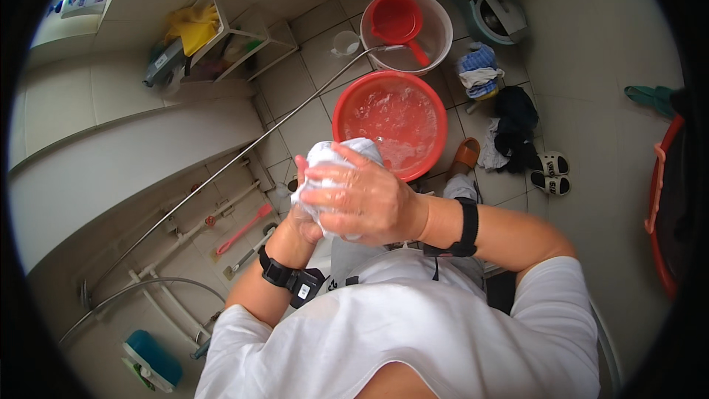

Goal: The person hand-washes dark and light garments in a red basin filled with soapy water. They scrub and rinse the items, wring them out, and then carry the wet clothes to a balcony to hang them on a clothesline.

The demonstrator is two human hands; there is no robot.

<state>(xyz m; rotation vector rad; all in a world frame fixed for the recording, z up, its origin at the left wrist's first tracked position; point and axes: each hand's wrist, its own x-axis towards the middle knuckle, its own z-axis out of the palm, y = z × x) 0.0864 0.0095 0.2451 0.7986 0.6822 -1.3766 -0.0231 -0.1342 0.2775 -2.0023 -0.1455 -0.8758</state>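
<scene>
A bunched white cloth is pressed between my two hands, above the near left rim of a red plastic basin. My right hand lies over the cloth with its fingers spread across it, wet and soapy-looking. Beneath and to the left, my left hand holds the cloth from the other side, mostly hidden by the cloth and the right hand. Water with foam fills the basin. Behind it, a white bucket contains a red dipper.
A metal shower hose stretches from the lower left to the bucket. Piled clothes, a blue checked cloth and clogs lie at the right. A white rack stands upper left; a mop bucket is upper right.
</scene>
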